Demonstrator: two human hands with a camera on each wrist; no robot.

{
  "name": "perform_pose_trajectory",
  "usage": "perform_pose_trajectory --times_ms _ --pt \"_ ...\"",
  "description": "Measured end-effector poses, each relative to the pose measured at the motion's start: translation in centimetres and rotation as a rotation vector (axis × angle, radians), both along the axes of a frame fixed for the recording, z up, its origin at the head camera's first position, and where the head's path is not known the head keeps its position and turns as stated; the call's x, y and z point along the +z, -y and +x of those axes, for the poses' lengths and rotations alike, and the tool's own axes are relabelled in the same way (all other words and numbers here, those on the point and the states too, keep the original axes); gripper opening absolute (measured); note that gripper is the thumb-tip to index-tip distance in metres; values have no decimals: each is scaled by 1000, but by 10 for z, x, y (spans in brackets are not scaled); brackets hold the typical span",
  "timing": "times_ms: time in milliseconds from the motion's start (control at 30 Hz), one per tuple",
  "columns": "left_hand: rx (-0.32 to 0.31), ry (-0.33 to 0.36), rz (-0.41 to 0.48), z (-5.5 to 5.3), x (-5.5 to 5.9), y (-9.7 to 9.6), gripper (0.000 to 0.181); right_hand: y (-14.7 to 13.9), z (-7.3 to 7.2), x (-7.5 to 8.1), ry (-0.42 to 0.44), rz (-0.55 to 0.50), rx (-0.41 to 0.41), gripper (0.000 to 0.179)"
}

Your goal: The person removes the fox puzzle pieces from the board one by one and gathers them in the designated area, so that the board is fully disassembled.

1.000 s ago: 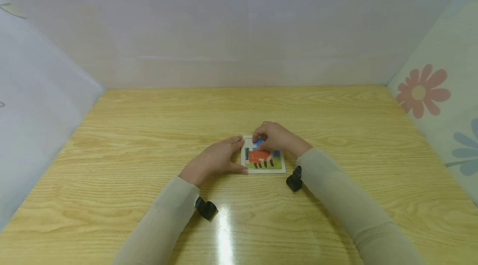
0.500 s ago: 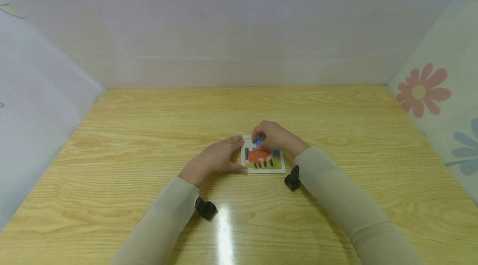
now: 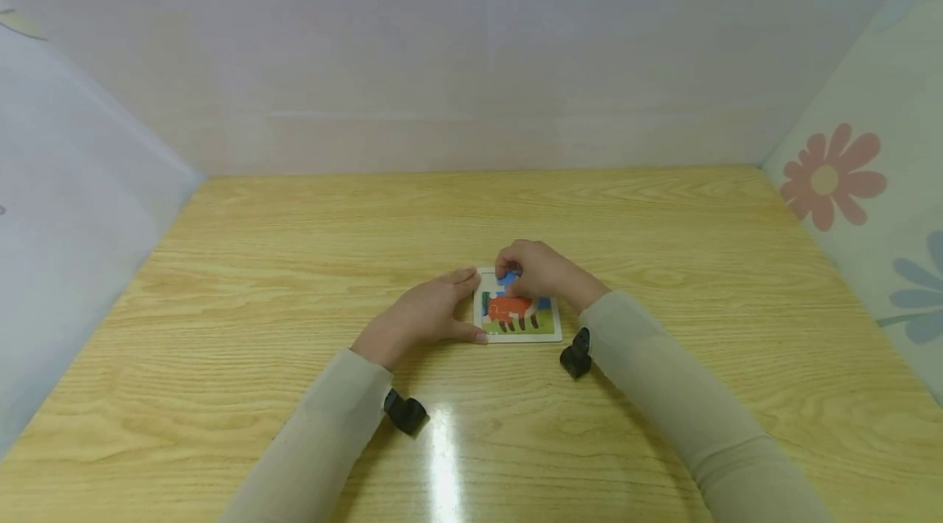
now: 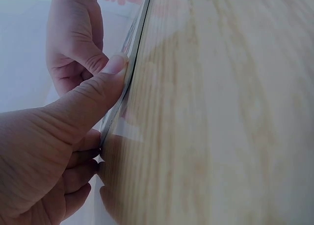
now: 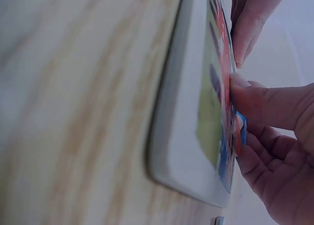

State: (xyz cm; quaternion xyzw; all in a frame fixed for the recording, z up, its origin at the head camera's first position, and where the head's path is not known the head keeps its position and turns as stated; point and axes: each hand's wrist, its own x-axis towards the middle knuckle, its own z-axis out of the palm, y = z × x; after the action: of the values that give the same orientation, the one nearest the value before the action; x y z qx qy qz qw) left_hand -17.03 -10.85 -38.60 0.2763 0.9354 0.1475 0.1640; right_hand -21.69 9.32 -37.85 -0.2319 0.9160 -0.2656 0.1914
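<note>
A small jigsaw puzzle board (image 3: 541, 338) with a white frame lies flat on the table, picturing an orange-red animal on green ground under blue. My left hand (image 3: 423, 314) grips its left side, thumb at the near corner and fingertips at the far one; the left wrist view shows the thumb (image 4: 115, 65) pressed on the edge. Over the board's upper part, my right hand (image 3: 543, 271) pinches a blue and orange puzzle piece (image 5: 241, 129). In the right wrist view this piece sticks up from the picture between thumb and fingers. The hand covers part of the picture.
The wood-grain table (image 3: 295, 245) reaches back to a pale wall (image 3: 471, 81). A side wall with a printed red flower (image 3: 825, 179) stands at the right. Black wrist cameras (image 3: 406, 412) sit under both sleeves.
The right wrist has shifted slightly left over the board, its fingers still at the blue piece. The left hand has kept its place on the board.
</note>
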Motion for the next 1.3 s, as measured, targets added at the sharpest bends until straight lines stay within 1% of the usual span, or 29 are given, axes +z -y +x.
perform_pose_trajectory --times_ms 300,467,633,800,933,1133,1300 --pt "-4 -15 -6 0 1 0 95 1 -1 1 5 7 -21 21" --pt "-6 -9 -1 -1 1 0 95 2 -2 1 -2 22 -23 21" --pt "-3 -3 -1 0 1 0 95 2 -3 1 13 21 -26 23" --pt "-7 -5 3 -1 1 0 95 0 -3 1 47 5 -32 19" --pt "-9 -5 -4 -1 1 0 95 -1 -5 0 66 7 -21 14" --pt "-9 -5 -14 -1 1 -1 96 -2 -6 0 75 10 -6 12" --pt "-6 -2 -22 0 2 -1 97 -4 -8 -1 61 20 5 13"
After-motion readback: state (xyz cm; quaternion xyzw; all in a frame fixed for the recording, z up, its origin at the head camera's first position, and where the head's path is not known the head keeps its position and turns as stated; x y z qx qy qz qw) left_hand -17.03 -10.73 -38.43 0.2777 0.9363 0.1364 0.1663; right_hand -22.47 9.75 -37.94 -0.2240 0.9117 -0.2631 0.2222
